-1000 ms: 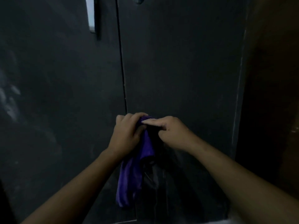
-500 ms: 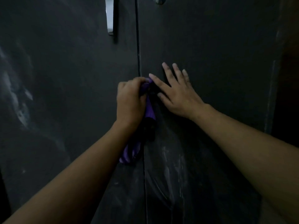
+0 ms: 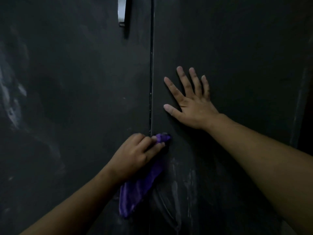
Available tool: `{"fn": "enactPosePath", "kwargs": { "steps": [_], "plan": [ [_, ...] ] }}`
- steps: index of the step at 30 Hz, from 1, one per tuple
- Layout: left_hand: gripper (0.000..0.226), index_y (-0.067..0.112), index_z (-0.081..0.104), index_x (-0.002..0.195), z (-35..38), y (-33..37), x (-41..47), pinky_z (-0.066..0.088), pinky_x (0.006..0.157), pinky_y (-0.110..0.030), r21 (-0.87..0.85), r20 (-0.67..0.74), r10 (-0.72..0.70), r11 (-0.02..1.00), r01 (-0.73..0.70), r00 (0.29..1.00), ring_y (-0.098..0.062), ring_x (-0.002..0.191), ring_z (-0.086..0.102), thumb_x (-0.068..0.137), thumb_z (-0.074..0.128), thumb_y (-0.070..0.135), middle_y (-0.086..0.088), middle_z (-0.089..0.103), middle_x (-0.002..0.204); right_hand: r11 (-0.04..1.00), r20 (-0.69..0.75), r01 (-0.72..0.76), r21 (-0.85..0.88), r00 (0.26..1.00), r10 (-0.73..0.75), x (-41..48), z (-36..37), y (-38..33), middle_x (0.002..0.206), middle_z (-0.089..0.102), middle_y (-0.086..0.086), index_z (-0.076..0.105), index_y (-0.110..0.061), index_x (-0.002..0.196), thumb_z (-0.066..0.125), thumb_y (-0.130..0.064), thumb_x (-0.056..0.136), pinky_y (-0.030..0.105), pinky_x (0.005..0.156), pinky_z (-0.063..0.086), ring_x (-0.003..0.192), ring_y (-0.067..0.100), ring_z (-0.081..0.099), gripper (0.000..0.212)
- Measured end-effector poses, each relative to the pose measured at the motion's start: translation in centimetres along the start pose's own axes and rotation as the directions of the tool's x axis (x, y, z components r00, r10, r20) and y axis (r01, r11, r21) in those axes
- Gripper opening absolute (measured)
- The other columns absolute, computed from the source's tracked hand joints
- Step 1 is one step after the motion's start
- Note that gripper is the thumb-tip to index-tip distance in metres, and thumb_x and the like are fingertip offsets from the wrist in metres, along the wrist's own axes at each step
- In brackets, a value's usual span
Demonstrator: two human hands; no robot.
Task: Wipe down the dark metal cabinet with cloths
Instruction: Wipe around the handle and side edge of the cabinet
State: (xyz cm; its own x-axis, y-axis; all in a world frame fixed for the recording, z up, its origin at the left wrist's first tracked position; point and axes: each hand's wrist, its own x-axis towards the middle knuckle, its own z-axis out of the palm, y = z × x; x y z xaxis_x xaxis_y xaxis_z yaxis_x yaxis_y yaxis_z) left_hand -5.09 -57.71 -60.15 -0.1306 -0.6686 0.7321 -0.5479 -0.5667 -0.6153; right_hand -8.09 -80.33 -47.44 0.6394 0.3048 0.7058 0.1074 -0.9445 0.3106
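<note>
The left hand (image 3: 133, 156) is gripping a purple cloth (image 3: 142, 182) with curled fingers and pressing its bunched end against the seam (image 3: 150, 82) of the dark metal cabinet (image 3: 237, 48), while the right hand (image 3: 192, 100) is lying flat, fingers spread, on the right door below a metal handle (image 3: 122, 11).

Nothing readable is showing: no text, label, brand, number or sign is appearing on the dark cabinet (image 3: 67, 99), its metal handle (image 3: 121, 11) or the purple cloth (image 3: 138, 189).
</note>
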Motion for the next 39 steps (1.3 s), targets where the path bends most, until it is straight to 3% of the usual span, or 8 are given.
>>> {"fn": "enactPosePath", "kwargs": {
  "steps": [3, 9, 15, 25, 29, 33, 35, 39],
  "plan": [
    [0.028, 0.006, 0.072, 0.116, -2.1, -3.6, 1.9, 0.044, 0.065, -0.038, -0.024, -0.085, -0.239, 0.971, 0.238, 0.967, -0.029, 0.079, 0.051, 0.092, 0.06, 0.014, -0.019, 0.062, 0.091, 1.0, -0.005, -0.004, -0.025, 1.0, 0.003, -0.1, -0.1, -0.2, 0.157, -0.04, -0.003, -0.024, -0.045, 0.151, 0.025, -0.072, 0.095, 0.054, 0.115, -0.024, 0.144, 0.028, -0.037, 0.079],
    [0.028, 0.009, 0.073, 0.118, -5.9, -10.4, 6.2, 0.039, 0.074, -0.032, -0.022, -0.275, -0.601, 0.784, 0.62, 0.751, -0.039, 0.084, 0.058, 0.091, 0.066, 0.013, -0.021, 0.064, 0.095, 1.0, 0.021, -0.023, -0.001, 1.0, 0.023, -0.2, -0.4, -0.6, 0.156, -0.042, -0.002, -0.027, -0.044, 0.15, 0.022, -0.071, 0.095, 0.055, 0.115, -0.024, 0.143, 0.029, -0.04, 0.078],
    [0.029, 0.009, 0.068, 0.122, -2.7, -6.5, 1.5, 0.042, 0.076, -0.033, 0.005, -0.282, -0.356, 0.928, 0.373, 0.891, -0.026, 0.087, 0.049, 0.093, 0.066, 0.008, -0.015, 0.056, 0.097, 0.998, 0.088, -0.058, 0.04, 0.995, 0.055, -0.6, -0.3, -1.3, 0.15, -0.051, 0.0, -0.034, -0.044, 0.145, 0.022, -0.07, 0.096, 0.058, 0.113, -0.026, 0.139, 0.03, -0.044, 0.079],
    [0.03, 0.007, 0.073, 0.117, -3.3, -3.8, -4.3, 0.055, 0.065, -0.037, -0.038, 0.125, 0.03, 0.999, -0.025, 0.992, -0.026, 0.079, 0.058, 0.097, 0.052, 0.016, -0.014, 0.066, 0.098, 0.994, 0.167, -0.108, 0.005, 0.98, 0.106, -1.0, -0.2, -2.3, 0.139, -0.059, 0.004, -0.042, -0.04, 0.141, 0.021, -0.076, 0.093, 0.064, 0.111, -0.023, 0.136, 0.037, -0.047, 0.087],
    [0.03, 0.01, 0.073, 0.117, -4.8, -5.7, 0.0, 0.046, 0.069, -0.034, -0.043, -0.022, -0.309, 0.951, 0.308, 0.951, -0.027, 0.085, 0.05, 0.091, 0.058, 0.016, -0.016, 0.063, 0.095, 0.994, 0.177, -0.108, 0.019, 0.979, 0.103, -1.0, -0.4, -2.4, 0.138, -0.059, 0.004, -0.043, -0.04, 0.139, 0.022, -0.075, 0.093, 0.065, 0.112, -0.021, 0.136, 0.038, -0.046, 0.086],
    [0.031, 0.017, 0.072, 0.12, -4.7, -6.5, 5.7, 0.036, 0.075, -0.025, -0.214, -0.133, -0.677, 0.732, 0.646, 0.724, -0.029, 0.086, 0.058, 0.091, 0.062, 0.015, -0.014, 0.064, 0.098, 0.994, 0.148, -0.1, 0.031, 0.985, 0.094, -1.0, -0.2, -2.3, 0.15, -0.05, 0.006, -0.036, -0.041, 0.145, 0.025, -0.073, 0.094, 0.065, 0.112, -0.02, 0.139, 0.037, -0.043, 0.086],
    [0.036, 0.017, 0.07, 0.123, -3.5, -5.3, 7.0, 0.036, 0.077, -0.023, -0.266, -0.129, -0.694, 0.712, 0.65, 0.708, -0.025, 0.089, 0.059, 0.089, 0.065, 0.011, -0.012, 0.065, 0.101, 0.995, 0.137, -0.099, 0.032, 0.986, 0.094, -1.0, 0.0, -2.2, 0.153, -0.045, 0.006, -0.031, -0.042, 0.148, 0.026, -0.072, 0.095, 0.064, 0.112, -0.021, 0.141, 0.037, -0.041, 0.084],
    [0.032, 0.012, 0.072, 0.121, -1.0, -1.8, 5.5, 0.031, 0.081, -0.017, -0.24, -0.136, -0.581, 0.805, 0.542, 0.803, -0.023, 0.087, 0.057, 0.089, 0.071, 0.008, -0.013, 0.064, 0.095, 0.993, 0.155, -0.097, 0.073, 0.984, 0.084, -0.7, 0.0, -2.0, 0.154, -0.045, 0.003, -0.03, -0.043, 0.148, 0.03, -0.065, 0.098, 0.062, 0.112, -0.024, 0.14, 0.035, -0.041, 0.081]
  ]
}}
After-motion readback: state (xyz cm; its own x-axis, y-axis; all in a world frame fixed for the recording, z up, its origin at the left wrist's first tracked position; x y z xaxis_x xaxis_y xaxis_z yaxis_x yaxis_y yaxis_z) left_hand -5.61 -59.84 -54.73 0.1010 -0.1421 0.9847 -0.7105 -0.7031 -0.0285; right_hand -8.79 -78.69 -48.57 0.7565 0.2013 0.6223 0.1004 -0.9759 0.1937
